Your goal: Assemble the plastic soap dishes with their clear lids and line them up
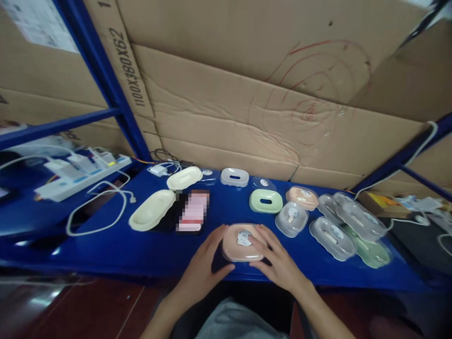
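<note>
Here we are at the blue tabletop [116, 245], and both hands are busy with one thing: the peach box [238, 250], right at the front edge, straight before the person. The left hand [205, 263] curves round its left end, fingertips against the far corner, thumb tucked by the near edge. The right hand [280, 266] takes the other end, fingers bent over the top, one reaching to the round label [244, 238], thumb low at the near side. So neither hand is spread free; together they bracket the box. Lifted slightly or resting on the surface? From here I can't tell.

As I read it, this is a handling step, the box being steadied or pressed between two hands. Whatever comes of it, the next move calls for even pressure on both ends, with that glossy top kept level.

Just beyond the right hand sits a clear box [292, 220], near the green slotted piece [266, 201] and a second peach box [300, 198]. Over to the left, a phone [190, 214] lies beside a cream tray [151, 212], well apart from the action.
</note>
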`<action>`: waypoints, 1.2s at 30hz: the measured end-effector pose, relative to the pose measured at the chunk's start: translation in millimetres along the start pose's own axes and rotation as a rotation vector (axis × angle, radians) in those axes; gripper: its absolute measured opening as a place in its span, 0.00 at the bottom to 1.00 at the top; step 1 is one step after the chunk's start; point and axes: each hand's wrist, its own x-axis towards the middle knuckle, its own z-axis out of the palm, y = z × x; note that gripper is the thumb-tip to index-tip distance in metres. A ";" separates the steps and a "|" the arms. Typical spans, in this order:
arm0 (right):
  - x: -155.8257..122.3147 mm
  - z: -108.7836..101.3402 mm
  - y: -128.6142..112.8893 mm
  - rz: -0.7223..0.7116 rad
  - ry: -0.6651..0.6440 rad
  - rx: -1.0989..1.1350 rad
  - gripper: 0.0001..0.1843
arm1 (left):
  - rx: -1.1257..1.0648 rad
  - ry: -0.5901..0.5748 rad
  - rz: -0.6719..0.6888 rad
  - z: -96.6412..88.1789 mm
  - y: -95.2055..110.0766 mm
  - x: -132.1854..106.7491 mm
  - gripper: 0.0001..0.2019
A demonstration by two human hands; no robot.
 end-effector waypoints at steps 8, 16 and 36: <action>15.0 -116.1 107.5 0.279 0.308 -0.277 0.34 | 0.080 0.000 0.024 -1.0 0.1 2.0 0.33; 32.5 -167.0 249.5 0.510 0.207 -0.265 0.36 | 0.173 0.006 0.051 -1.2 4.1 3.0 0.25; 51.1 -160.2 291.2 0.474 0.116 -0.211 0.33 | 0.225 -0.039 0.070 0.3 7.6 7.7 0.17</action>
